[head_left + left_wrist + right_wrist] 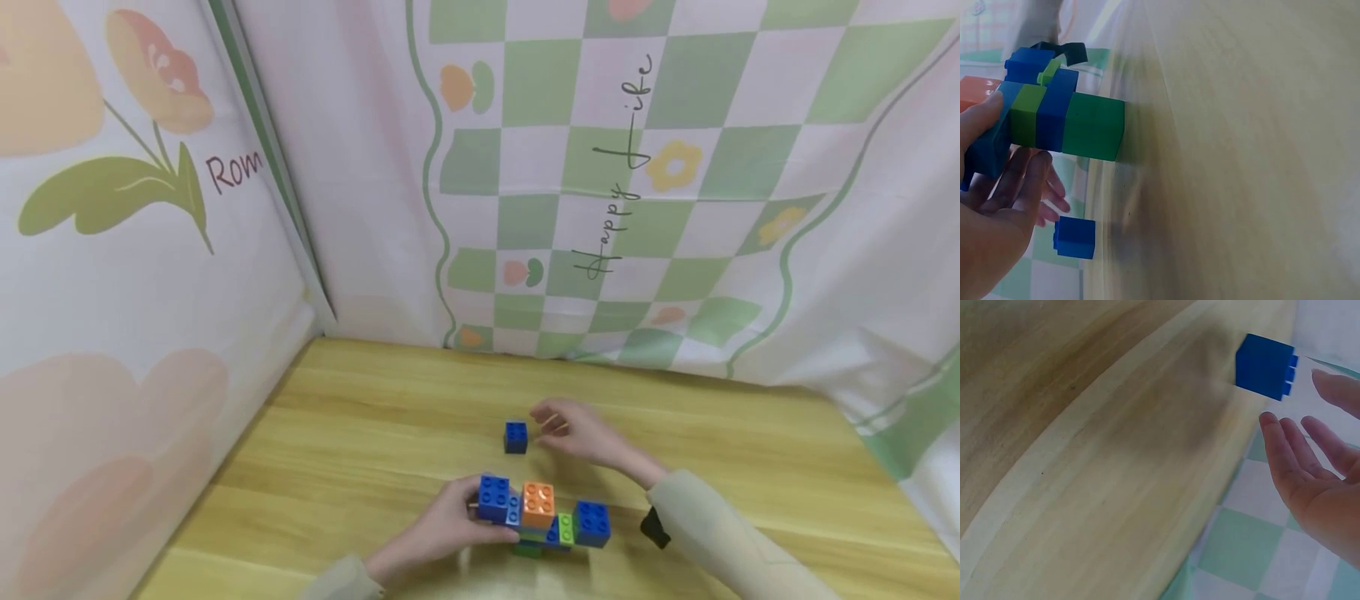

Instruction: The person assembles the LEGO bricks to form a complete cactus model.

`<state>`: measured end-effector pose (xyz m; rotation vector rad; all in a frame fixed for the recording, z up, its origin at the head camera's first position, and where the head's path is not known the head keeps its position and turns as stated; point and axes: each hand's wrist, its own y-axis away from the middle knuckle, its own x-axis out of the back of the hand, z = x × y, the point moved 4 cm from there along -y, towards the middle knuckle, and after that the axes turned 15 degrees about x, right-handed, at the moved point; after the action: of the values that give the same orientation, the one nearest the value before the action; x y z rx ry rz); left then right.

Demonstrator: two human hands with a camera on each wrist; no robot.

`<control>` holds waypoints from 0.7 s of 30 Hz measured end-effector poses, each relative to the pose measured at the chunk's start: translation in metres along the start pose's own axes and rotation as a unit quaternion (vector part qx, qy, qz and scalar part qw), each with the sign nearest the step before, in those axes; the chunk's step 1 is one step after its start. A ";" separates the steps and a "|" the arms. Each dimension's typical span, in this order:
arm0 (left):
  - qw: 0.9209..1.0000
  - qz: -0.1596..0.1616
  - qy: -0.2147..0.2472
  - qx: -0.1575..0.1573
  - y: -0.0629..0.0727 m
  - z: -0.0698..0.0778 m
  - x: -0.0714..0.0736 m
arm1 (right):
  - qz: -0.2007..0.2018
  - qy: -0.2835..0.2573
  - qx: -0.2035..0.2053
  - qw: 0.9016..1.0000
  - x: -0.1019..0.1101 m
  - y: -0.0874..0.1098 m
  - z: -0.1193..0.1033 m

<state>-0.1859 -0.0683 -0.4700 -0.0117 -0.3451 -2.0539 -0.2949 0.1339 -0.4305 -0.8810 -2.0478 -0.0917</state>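
Note:
My left hand [452, 518] grips a toy brick assembly at its left side, thumb in front and fingers behind. The assembly has an orange brick [537, 502] on top, dark blue bricks [592, 522] at both ends, lime green pieces in the middle, and a green brick [1093, 126] at the bottom. A loose blue brick [515, 437] stands studs up on the table beyond the assembly. Just right of it is my right hand [573, 431], thumb and fingers spread apart, holding nothing. In the right wrist view its fingertips [1267, 419] lie close to the loose brick.
The wooden table [360, 400] runs back to a white curtain with green checks [536, 83]. A flower-printed cloth wall [150, 292] stands along the left edge. A black object [655, 528], partly hidden by the right sleeve, shows below the right forearm.

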 end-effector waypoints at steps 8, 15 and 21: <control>1.000 -0.003 0.013 0.009 0.003 0.002 0.002 | -0.014 -0.010 -0.029 0.999 -0.010 -0.009 0.010; 0.999 -0.009 0.039 0.004 0.005 0.007 0.002 | -0.016 -0.016 -0.037 0.999 -0.015 -0.014 0.014; 0.999 -0.014 0.051 0.007 0.006 0.008 0.004 | -0.019 -0.012 -0.024 0.999 -0.019 -0.016 0.016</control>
<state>-0.1840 -0.0719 -0.4600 0.1076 -0.2971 -2.0717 -0.3097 0.1174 -0.4505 -0.8763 -2.0928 -0.1524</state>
